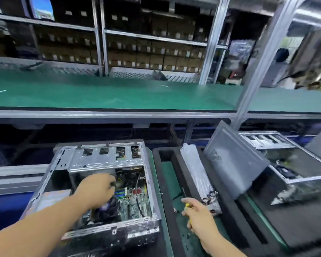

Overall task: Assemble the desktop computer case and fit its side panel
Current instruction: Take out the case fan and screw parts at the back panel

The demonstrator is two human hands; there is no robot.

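The open grey sheet-metal desktop computer case (100,182) lies on its side at near left on the bench, its green motherboard (135,199) exposed. The left hand (98,188) reaches inside the case, fingers curled over something dark near the board's far edge; what it grips cannot be told through the blur. The right hand (196,212) hovers over the black foam tray (167,210) just right of the case, pinching a small yellow-handled tool (188,205), probably a screwdriver.

The flat grey perforated metal side panel (235,164) leans tilted further right, resting against a second open metal chassis (285,158). It is not yet fitted.

Assessment: the panel is thin and stiff, light for its size, likely to flex and rattle, with edges that may be sharp. It is best taken by both long edges, clear of the locating tabs. The case is heavier and rigid; hold the frame rails, never the fragile board or cables.
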